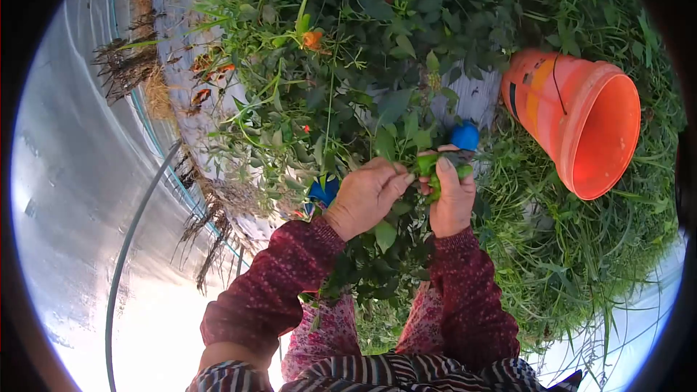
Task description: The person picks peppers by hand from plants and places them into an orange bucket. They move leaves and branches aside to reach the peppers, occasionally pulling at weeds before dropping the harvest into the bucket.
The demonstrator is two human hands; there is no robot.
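Note:
My right hand (454, 199) is closed around several bright green peppers (434, 168), which are partly hidden by the thumb and fingers. Close beside it, my left hand (372, 192) has thumb and fingertips pinched together among the leaves, nearly touching the peppers. Whatever sits in that pinch is too small to make out. Leafy green plants (392, 109) surround both hands. A rounded blue shape (465, 136), perhaps a shoe tip, shows just beyond my right hand. Another blue shape (323, 190) lies partly hidden behind my left wrist.
An orange-red bucket (534, 101) lies tilted in the grass to the right, its mouth toward me. Whitish ground sheeting (178, 36) runs along the left. Past it are a curved pipe (131, 239) and a plastic film wall (80, 138). Tall grass (537, 261) grows at right.

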